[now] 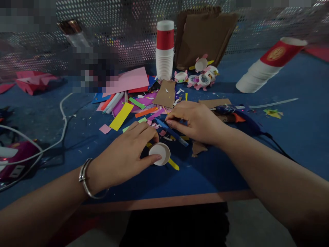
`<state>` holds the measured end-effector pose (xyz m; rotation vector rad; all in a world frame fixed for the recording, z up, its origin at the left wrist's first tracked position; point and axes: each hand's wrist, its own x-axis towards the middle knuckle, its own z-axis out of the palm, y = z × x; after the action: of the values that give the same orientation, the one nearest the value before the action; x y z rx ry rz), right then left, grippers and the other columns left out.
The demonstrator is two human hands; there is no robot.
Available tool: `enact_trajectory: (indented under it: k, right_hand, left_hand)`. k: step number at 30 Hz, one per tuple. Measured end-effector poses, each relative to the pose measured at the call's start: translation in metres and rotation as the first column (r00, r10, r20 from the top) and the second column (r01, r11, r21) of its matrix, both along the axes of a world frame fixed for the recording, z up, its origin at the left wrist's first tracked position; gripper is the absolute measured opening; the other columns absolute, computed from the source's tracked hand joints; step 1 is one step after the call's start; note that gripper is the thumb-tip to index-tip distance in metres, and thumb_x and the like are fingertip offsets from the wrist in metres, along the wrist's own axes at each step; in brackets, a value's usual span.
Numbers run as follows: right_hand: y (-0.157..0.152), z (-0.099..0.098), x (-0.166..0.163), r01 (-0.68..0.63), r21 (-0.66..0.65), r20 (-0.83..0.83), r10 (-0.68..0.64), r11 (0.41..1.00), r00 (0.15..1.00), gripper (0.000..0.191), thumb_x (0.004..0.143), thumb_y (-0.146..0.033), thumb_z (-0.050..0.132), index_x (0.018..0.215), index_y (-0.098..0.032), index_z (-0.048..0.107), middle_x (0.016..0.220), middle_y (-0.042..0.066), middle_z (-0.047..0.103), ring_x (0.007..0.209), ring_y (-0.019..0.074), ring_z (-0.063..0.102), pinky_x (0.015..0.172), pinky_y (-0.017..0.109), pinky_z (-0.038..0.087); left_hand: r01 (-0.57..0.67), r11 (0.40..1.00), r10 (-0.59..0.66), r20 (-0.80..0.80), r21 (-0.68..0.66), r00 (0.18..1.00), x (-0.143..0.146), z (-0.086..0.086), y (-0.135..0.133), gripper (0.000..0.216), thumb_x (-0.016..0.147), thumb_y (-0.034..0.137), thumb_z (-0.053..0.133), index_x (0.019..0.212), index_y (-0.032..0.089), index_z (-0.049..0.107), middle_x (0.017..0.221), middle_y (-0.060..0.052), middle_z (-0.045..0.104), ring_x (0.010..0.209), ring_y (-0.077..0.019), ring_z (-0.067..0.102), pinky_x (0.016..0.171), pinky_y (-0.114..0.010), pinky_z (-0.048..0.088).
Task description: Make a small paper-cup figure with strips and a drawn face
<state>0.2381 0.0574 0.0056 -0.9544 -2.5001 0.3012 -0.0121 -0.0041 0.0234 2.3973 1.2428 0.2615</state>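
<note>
My left hand (131, 147) has thumb and fingers closed on the rim of a small white paper cup (163, 151), cut low like a shallow dish. Yellow paper strips (174, 164) stick out from beside the cup. My right hand (196, 121) is pinched just beyond it, over the paper scraps. A thin orange stick (165, 110) shows by its fingertips; whether the fingers hold it, or something else, I cannot make out. A blue pen (174, 133) lies on the table just below the right fingers.
Coloured paper (121, 116) and cardboard (165, 94) lie beyond my hands. Cup stacks stand upright (165, 51) and leaning (269, 65). Small paper-cup figures (203, 79) sit behind. A blue glue gun (246, 120) with a cord lies right; a purple power strip (19, 161) with white cables left.
</note>
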Motion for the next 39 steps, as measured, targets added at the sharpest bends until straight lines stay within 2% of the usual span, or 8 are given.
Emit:
enact_trajectory:
  k: [6,11,14,18,21,25,32,39]
  right_hand:
    - [0.003,0.008,0.008,0.12,0.039,0.153,-0.125,0.992,0.98,0.026,0.104,-0.031,0.056,0.104,-0.017,0.077,0.107,0.013,0.079,0.107,0.0305,0.071,0.091,0.04,0.051]
    - [-0.011,0.019,0.043,0.361,0.057,0.188,-0.365,0.931,0.912,0.025,0.1,-0.033,0.061,0.105,-0.015,0.079,0.104,0.015,0.079,0.099,0.0293,0.073,0.085,0.038,0.051]
    - [-0.027,0.02,0.08,0.61,0.146,0.137,-0.626,0.779,0.767,0.02,0.098,-0.034,0.065,0.103,-0.02,0.078,0.103,0.011,0.08,0.089,0.0255,0.072,0.079,0.038,0.048]
    - [-0.04,0.007,0.125,0.862,0.161,0.243,-0.865,0.481,0.438,0.024,0.091,-0.042,0.076,0.105,-0.024,0.074,0.107,0.011,0.08,0.103,0.0306,0.072,0.081,0.042,0.046]
    - [-0.042,-0.007,0.141,0.918,0.019,0.315,-0.874,0.397,0.371,0.035,0.088,-0.054,0.077,0.107,-0.026,0.069,0.105,0.011,0.08,0.097,0.0299,0.073,0.079,0.041,0.047]
    - [-0.042,-0.014,0.14,0.928,-0.078,0.247,-0.894,0.366,0.373,0.042,0.084,-0.059,0.08,0.104,-0.025,0.065,0.103,0.014,0.08,0.096,0.0324,0.074,0.084,0.043,0.051]
    - [-0.04,-0.007,0.13,0.941,-0.06,0.362,-0.871,0.333,0.332,0.036,0.087,-0.059,0.078,0.097,-0.026,0.067,0.11,0.017,0.08,0.099,0.0315,0.071,0.085,0.043,0.048]
    - [-0.047,-0.009,0.127,0.956,-0.108,0.127,-0.95,0.274,0.286,0.024,0.082,-0.046,0.083,0.09,-0.027,0.07,0.101,0.013,0.081,0.097,0.0304,0.075,0.089,0.044,0.053]
  left_hand:
    - [-0.085,0.995,0.093,0.162,-0.057,0.982,-0.002,-0.002,-0.004,0.028,0.096,0.052,0.071,0.107,0.026,0.072,0.103,-0.005,0.076,0.095,-0.0272,0.069,0.085,-0.041,0.054]
    - [-0.254,0.965,0.259,0.356,-0.063,0.898,-0.014,0.004,0.006,0.037,0.086,0.054,0.083,0.111,0.028,0.08,0.101,-0.005,0.078,0.095,-0.0262,0.071,0.095,-0.043,0.053]
    - [-0.273,0.941,0.338,0.49,-0.2,0.804,-0.021,0.006,0.015,0.029,0.083,0.046,0.088,0.101,0.025,0.078,0.101,-0.003,0.078,0.093,-0.0213,0.069,0.093,-0.037,0.053]
    - [-0.174,0.823,0.554,0.695,-0.541,0.459,-0.02,0.008,0.019,0.043,0.073,0.026,0.092,0.108,0.023,0.066,0.094,0.002,0.07,0.082,-0.0149,0.067,0.076,-0.028,0.053]
    - [-0.109,0.719,0.679,0.661,-0.686,0.32,-0.018,0.012,0.016,0.051,0.074,0.009,0.08,0.118,0.025,0.06,0.091,0.002,0.07,0.081,-0.0159,0.069,0.075,-0.029,0.055]
    - [-0.054,0.671,0.72,0.633,-0.739,0.283,-0.019,0.012,0.015,0.053,0.075,0.005,0.075,0.122,0.025,0.06,0.093,-0.001,0.074,0.083,-0.0174,0.07,0.075,-0.03,0.057]
    - [-0.083,0.738,0.656,0.685,-0.669,0.317,-0.016,0.003,0.02,0.023,0.083,0.008,0.077,0.104,0.017,0.075,0.113,-0.007,0.076,0.097,-0.0159,0.068,0.084,-0.025,0.055]
    - [0.048,0.605,0.749,0.589,-0.794,0.302,-0.008,-0.005,0.019,0.01,0.093,0.01,0.062,0.09,0.018,0.068,0.103,-0.005,0.072,0.093,-0.0183,0.069,0.08,-0.031,0.059]
